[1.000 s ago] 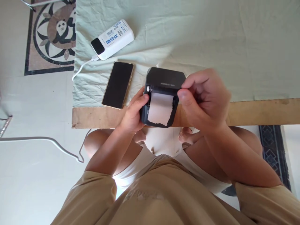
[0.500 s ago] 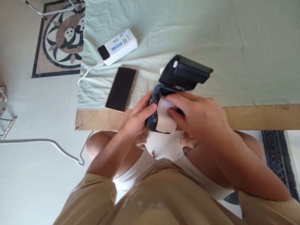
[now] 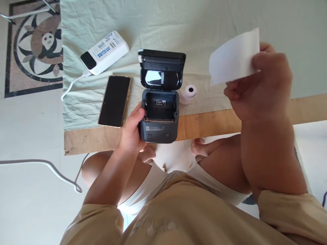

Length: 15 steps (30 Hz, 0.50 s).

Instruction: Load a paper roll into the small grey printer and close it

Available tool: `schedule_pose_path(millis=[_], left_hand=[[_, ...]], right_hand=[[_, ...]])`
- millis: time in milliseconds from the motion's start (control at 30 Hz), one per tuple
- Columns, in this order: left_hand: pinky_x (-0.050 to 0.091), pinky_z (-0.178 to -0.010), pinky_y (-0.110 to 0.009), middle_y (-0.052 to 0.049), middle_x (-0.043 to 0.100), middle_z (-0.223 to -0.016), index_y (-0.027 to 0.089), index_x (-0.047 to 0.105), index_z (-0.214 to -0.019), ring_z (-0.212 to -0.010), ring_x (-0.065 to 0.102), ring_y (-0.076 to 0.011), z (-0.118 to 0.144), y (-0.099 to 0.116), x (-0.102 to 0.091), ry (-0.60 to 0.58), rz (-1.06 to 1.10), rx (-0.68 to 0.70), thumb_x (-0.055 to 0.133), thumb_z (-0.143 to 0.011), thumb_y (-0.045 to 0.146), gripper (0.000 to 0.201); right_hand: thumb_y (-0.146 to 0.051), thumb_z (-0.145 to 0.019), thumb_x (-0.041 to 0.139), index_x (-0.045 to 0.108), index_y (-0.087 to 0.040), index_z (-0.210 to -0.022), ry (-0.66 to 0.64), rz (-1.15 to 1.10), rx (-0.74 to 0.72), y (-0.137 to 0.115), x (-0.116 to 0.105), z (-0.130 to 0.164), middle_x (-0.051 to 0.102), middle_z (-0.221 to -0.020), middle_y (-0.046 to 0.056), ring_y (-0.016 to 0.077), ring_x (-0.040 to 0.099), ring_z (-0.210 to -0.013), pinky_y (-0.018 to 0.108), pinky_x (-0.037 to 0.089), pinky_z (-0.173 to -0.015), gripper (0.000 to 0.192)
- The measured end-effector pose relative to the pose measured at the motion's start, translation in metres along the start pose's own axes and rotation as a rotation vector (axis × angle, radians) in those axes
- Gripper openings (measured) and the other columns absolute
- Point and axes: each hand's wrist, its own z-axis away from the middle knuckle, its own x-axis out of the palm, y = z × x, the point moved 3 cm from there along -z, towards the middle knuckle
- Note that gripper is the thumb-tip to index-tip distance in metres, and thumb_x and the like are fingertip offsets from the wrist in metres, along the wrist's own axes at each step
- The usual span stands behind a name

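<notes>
Head view. A white power bank (image 3: 105, 51) lies at ten o'clock on the pale green cloth (image 3: 204, 20). Its label carries blue characters and small print that cannot be read, and a dark display sits at its near end. A white cable (image 3: 72, 84) runs from that end off the cloth's left edge. Just beside it, toward eight o'clock, a black phone (image 3: 114, 100) lies face up with a dark screen, showing no writing.

At the middle stands a small dark grey printer (image 3: 158, 115) with its lid (image 3: 161, 68) swung up and back. Its paper bay is open, and only a small white sticker with tiny, unreadable print shows on the bay's back wall. Faint marks on the printer's front face are also too small to make out. The printer sits at the bare wooden edge (image 3: 212, 122) of the table, partly on the cloth.

The left hand (image 3: 131, 131) grips the printer's left side, with the thumb pressed on the upper edge and the fingers wrapped underneath. A small paper roll (image 3: 188, 93) with a dark core lies on the cloth just right of the printer, at about two o'clock from it, apart from both hands.

The right hand (image 3: 260, 86) is raised at three o'clock, fingers curled together and pinching a blank white paper strip (image 3: 233, 56).

At the upper left a floor panel (image 3: 35, 44) shows a panda motif.
</notes>
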Motion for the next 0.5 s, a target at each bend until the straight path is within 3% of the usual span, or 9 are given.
schedule_pose_path(millis=[67, 167, 267, 400, 500], left_hand=[[0.066, -0.081, -0.04, -0.003, 0.077, -0.071, 0.023, 0.083, -0.09, -0.098, 0.084, -0.0335, -0.001, 0.001, 0.002, 0.023, 0.014, -0.008, 0.085, -0.082, 0.053, 0.031], [0.063, -0.071, -0.035, -0.002, 0.085, -0.079, 0.02, 0.086, -0.093, -0.08, 0.08, -0.0255, -0.001, 0.0, 0.004, 0.06, 0.057, 0.002, 0.084, -0.083, 0.05, 0.032], [0.064, -0.071, -0.035, -0.002, 0.088, -0.085, 0.019, 0.085, -0.09, -0.064, 0.071, -0.0201, -0.001, -0.001, 0.003, 0.086, 0.07, 0.006, 0.086, -0.082, 0.052, 0.034], [0.067, -0.084, -0.04, -0.003, 0.089, -0.091, 0.02, 0.085, -0.092, -0.066, 0.072, -0.0213, 0.0, -0.001, 0.001, 0.133, 0.044, -0.012, 0.089, -0.077, 0.056, 0.039], [0.062, -0.074, -0.036, -0.003, 0.09, -0.094, 0.021, 0.087, -0.101, -0.072, 0.073, -0.0223, 0.001, -0.001, 0.001, 0.143, 0.043, -0.023, 0.085, -0.082, 0.058, 0.042]], right_hand=[[-0.031, -0.086, 0.065, 0.063, -0.028, -0.106, 0.051, -0.108, 0.079, 0.011, -0.003, -0.008, 0.068, -0.093, 0.002, 0.0124, 0.054, -0.063, 0.028, 0.027, -0.048, 0.02], [-0.029, -0.072, 0.071, 0.066, -0.027, -0.099, 0.008, -0.259, 0.2, 0.024, 0.004, -0.009, 0.069, -0.088, 0.0, 0.0123, 0.059, -0.064, 0.024, 0.03, -0.047, 0.028], [-0.034, -0.075, 0.079, 0.07, -0.026, -0.102, -0.037, -0.255, 0.261, 0.03, 0.01, -0.005, 0.074, -0.093, 0.001, 0.0128, 0.063, -0.066, 0.023, 0.036, -0.048, 0.029], [-0.03, -0.081, 0.086, 0.071, -0.025, -0.102, -0.129, -0.07, 0.175, 0.032, 0.012, -0.003, 0.075, -0.1, 0.002, 0.016, 0.068, -0.078, 0.026, 0.045, -0.057, 0.025], [-0.02, -0.086, 0.075, 0.067, -0.029, -0.106, -0.156, 0.28, 0.005, 0.031, 0.009, -0.005, 0.075, -0.111, 0.002, 0.0191, 0.07, -0.088, 0.034, 0.057, -0.072, 0.023]])
